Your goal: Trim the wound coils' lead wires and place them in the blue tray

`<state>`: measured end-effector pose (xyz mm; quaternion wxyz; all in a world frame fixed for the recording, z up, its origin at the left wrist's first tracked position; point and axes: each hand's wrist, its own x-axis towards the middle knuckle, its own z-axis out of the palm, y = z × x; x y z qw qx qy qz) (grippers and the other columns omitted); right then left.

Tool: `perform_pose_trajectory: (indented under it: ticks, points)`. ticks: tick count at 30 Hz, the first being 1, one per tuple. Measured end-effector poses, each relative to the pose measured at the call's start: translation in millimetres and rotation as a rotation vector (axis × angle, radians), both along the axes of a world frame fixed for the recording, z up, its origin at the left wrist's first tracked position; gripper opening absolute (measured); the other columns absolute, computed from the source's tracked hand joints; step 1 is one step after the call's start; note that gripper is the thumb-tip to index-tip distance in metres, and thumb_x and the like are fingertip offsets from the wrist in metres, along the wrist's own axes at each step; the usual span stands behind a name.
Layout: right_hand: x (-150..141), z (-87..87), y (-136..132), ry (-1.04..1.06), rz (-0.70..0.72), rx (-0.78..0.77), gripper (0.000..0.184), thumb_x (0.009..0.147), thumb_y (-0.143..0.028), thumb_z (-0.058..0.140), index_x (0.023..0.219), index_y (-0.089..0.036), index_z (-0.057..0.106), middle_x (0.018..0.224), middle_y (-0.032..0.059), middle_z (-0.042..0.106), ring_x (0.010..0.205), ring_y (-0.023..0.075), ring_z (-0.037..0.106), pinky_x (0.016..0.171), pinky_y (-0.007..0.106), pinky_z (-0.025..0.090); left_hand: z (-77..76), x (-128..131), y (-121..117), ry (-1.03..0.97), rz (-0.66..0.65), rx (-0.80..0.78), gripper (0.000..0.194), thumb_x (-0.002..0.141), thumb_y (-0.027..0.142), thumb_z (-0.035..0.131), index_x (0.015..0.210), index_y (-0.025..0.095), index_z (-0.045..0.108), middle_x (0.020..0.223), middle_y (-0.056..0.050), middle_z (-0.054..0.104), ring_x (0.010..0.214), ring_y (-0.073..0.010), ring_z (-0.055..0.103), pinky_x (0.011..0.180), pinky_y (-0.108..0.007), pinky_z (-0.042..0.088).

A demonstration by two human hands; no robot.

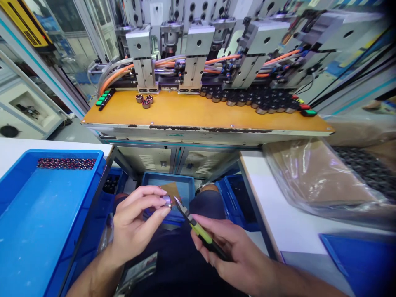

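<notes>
My left hand (pixel 136 218) pinches a small silvery metal cylinder (pixel 167 201) between its thumb and fingers, above my lap. Facing it, my right hand (pixel 229 243) is wrapped round the green-and-black handles of a pair of pliers (pixel 201 233). The pointed metal jaws reach toward the cylinder but appear to stop just short of it. Whether anything sits between the jaw tips is too small to tell. Below the hands stands a blue bin (pixel 187 185) with a piece of brown cardboard (pixel 171 192) in it.
An orange bench top (pixel 185 111) ahead carries three small metal parts (pixel 145 101) and many dark cylinders (pixel 241 98) under a machine. At left, a blue tray (pixel 37 206) holds rows of small parts (pixel 66 163). A plastic-wrapped carton (pixel 318 177) lies on the right table.
</notes>
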<state>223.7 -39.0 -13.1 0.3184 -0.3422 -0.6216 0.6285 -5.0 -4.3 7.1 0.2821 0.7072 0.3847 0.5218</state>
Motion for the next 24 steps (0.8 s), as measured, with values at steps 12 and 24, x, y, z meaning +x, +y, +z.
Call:
perform_pose_trajectory:
  ticks: [12,24]
  points:
    - [7,8.6,-7,0.072,-0.069,-0.190,0.056,0.088,-0.023,0.062,0.142,-0.025,0.046,0.100,0.0071,0.059,0.084,0.0133,0.060,0.084,0.033,0.053,-14.7,-2,5,-0.188,-0.052,0.084,0.051,0.071,-0.007,0.071,0.109,0.023,0.054,0.108,-0.009,0.069,0.101,-0.0251,0.071,0.077,-0.039,0.064]
    - [19,17.8,-8,0.179,0.116,-0.060,0.063,0.093,-0.015,0.050,0.151,-0.031,0.030,0.122,0.0111,0.054,0.111,0.0198,0.057,0.103,0.045,0.044,-13.9,1,2,-0.242,-0.105,0.101,0.059,0.070,-0.012,0.070,0.113,0.022,0.050,0.108,-0.008,0.074,0.100,-0.0231,0.073,0.089,-0.046,0.062]
